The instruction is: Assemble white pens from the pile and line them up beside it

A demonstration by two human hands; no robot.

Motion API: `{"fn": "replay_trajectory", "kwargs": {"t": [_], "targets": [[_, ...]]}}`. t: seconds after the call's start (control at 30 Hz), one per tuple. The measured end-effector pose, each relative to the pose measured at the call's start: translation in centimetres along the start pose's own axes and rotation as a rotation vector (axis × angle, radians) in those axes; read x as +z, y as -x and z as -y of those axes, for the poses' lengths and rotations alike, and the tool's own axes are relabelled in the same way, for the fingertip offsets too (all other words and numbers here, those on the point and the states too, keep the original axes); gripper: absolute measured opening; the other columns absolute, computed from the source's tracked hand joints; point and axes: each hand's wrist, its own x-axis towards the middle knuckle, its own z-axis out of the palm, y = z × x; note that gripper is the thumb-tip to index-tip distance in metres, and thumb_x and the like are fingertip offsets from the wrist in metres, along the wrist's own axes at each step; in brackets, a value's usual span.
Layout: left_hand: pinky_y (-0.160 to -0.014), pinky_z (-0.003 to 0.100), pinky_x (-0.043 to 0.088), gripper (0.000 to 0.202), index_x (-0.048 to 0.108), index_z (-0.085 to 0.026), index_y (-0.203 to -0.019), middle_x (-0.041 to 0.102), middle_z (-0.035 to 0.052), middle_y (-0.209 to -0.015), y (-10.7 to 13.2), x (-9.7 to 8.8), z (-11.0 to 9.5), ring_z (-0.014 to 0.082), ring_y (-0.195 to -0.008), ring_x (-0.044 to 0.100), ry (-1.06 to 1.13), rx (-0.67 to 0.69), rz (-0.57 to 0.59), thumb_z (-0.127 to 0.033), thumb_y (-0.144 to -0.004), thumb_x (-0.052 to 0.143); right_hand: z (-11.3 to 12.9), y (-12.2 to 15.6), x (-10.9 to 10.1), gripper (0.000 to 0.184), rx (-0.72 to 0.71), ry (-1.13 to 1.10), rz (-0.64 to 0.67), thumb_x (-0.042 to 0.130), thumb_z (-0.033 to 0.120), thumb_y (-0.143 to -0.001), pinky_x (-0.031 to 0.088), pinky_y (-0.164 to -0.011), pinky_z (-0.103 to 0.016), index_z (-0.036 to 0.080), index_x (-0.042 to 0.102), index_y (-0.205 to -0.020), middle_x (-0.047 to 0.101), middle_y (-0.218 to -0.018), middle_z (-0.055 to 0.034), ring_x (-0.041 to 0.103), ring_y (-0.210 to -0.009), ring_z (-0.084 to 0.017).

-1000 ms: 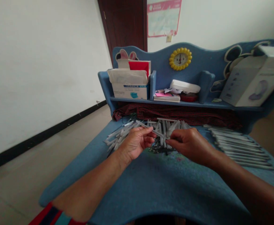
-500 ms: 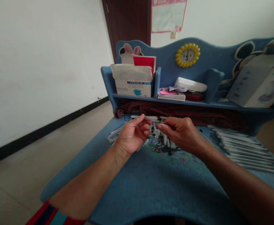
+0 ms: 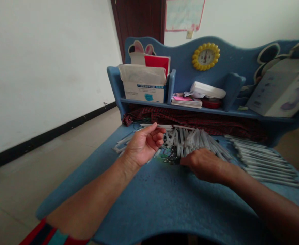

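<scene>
My left hand (image 3: 143,146) is raised a little above the blue desk (image 3: 164,200), fingers curled, pinching a white pen barrel (image 3: 162,126) that points right. My right hand (image 3: 203,164) lies low on the desk, fingers bent down onto a small heap of dark metal clips (image 3: 171,158). What its fingertips hold is hidden. Behind both hands spreads a fan of loose white pen barrels (image 3: 190,139). More loose white barrels (image 3: 122,144) lie left of my left hand.
A row of finished pens (image 3: 264,160) lies at the right of the desk. A dark checked cloth (image 3: 190,121) runs under the shelf (image 3: 205,110), which carries a mask box (image 3: 144,89), papers, a white box (image 3: 282,90) and a yellow clock (image 3: 205,56). The floor lies left of the desk.
My right hand has let go of the barrel and dropped down and right onto the clip heap. My left hand still holds the barrel up in about the same place.
</scene>
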Motion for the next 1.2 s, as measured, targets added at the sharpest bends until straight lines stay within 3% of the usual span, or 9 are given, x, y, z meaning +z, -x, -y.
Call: {"fn": "replay_trajectory", "kwargs": {"t": [0.17, 0.3, 0.37, 0.47, 0.53, 0.6, 0.9, 1.2], "targets": [[-0.041, 0.017, 0.045, 0.021, 0.063, -0.008, -0.068, 0.067, 0.0074, -0.062, -0.1, -0.1, 0.6, 0.008, -0.044, 0.057, -0.036, -0.021, 0.011, -0.012, -0.086, 0.051, 0.1, -0.5, 0.6, 0.027, -0.003, 0.033, 0.004, 0.042, 0.007, -0.081, 0.03, -0.052, -0.026, 0.017, 0.066, -0.088, 0.069, -0.076, -0.0093, 0.063, -0.066, -0.019], [-0.041, 0.017, 0.045, 0.018, 0.063, -0.009, -0.069, 0.067, 0.0071, -0.061, -0.1, -0.1, 0.7, 0.008, -0.044, 0.056, -0.047, -0.016, 0.016, -0.012, -0.084, 0.054, -0.4, -0.4, 0.4, 0.019, 0.01, -0.149, -0.073, 0.047, 0.009, -0.079, 0.029, -0.052, -0.026, 0.016, 0.065, -0.083, 0.066, -0.069, -0.0067, 0.059, -0.062, -0.016], [-0.041, 0.017, 0.045, 0.018, 0.063, -0.009, -0.069, 0.067, 0.0071, -0.061, 0.0, -0.1, 0.8, 0.0082, -0.044, 0.057, -0.053, -0.014, 0.015, -0.012, -0.084, 0.054, -0.8, -0.4, 0.5, 0.013, 0.004, -0.412, -0.164, 0.051, 0.01, -0.076, 0.031, -0.052, -0.023, 0.016, 0.063, -0.079, 0.062, -0.065, -0.0019, 0.055, -0.058, -0.012], [-0.04, 0.017, 0.045, 0.018, 0.063, -0.009, -0.069, 0.068, 0.0076, -0.061, 0.0, -0.1, 0.8, 0.0083, -0.043, 0.056, -0.062, -0.016, 0.015, -0.011, -0.084, 0.053, -1.5, -0.4, 0.7, 0.002, 0.001, -1.003, -0.244, 0.059, 0.015, -0.074, 0.037, -0.051, -0.02, 0.016, 0.058, -0.076, 0.058, -0.062, 0.0023, 0.052, -0.054, -0.008], [-0.04, 0.017, 0.045, 0.018, 0.063, -0.009, -0.07, 0.068, 0.0078, -0.062, 0.0, -0.2, 0.8, 0.0082, -0.043, 0.056, -0.064, -0.016, 0.021, -0.011, -0.084, 0.053, -1.7, -0.5, 0.8, 0.011, 0.017, -1.34, -0.247, 0.065, 0.021, -0.072, 0.042, -0.051, -0.02, 0.016, 0.057, -0.077, 0.06, -0.064, 0.0017, 0.055, -0.054, -0.008], [-0.041, 0.017, 0.045, 0.018, 0.063, -0.009, -0.07, 0.068, 0.0077, -0.062, 0.0, -0.2, 0.9, 0.0082, -0.043, 0.056, -0.07, -0.019, 0.031, -0.011, -0.084, 0.053, -1.8, -0.6, 0.8, 0.018, 0.025, -1.524, -0.264, 0.071, 0.025, -0.069, 0.045, -0.051, -0.021, 0.015, 0.057, -0.077, 0.063, -0.066, -0.0001, 0.057, -0.054, -0.009], [-0.041, 0.018, 0.045, 0.018, 0.063, -0.009, -0.068, 0.068, 0.0072, -0.063, 0.3, -0.1, 1.4, 0.0085, -0.043, 0.057, -0.133, -0.013, 0.09, -0.012, -0.084, 0.054, -1.4, -0.6, 0.6, 0.018, 0.016, -1.68, -0.371, 0.077, 0.024, -0.065, 0.049, -0.048, -0.02, 0.014, 0.064, -0.074, 0.066, -0.06, -0.0006, 0.06, -0.049, -0.01], [-0.041, 0.017, 0.045, 0.021, 0.065, -0.008, -0.068, 0.068, 0.0062, -0.062, 0.4, 0.1, 1.9, 0.008, -0.043, 0.057, -0.15, -0.073, 0.072, -0.012, -0.085, 0.052, -1.2, -0.9, 0.7, 0.017, 0.032, -1.796, -0.68, 0.079, 0.021, -0.061, 0.038, -0.033, -0.015, 0.018, 0.069, -0.074, 0.062, -0.048, 0.0032, 0.049, -0.034, -0.006]]}}
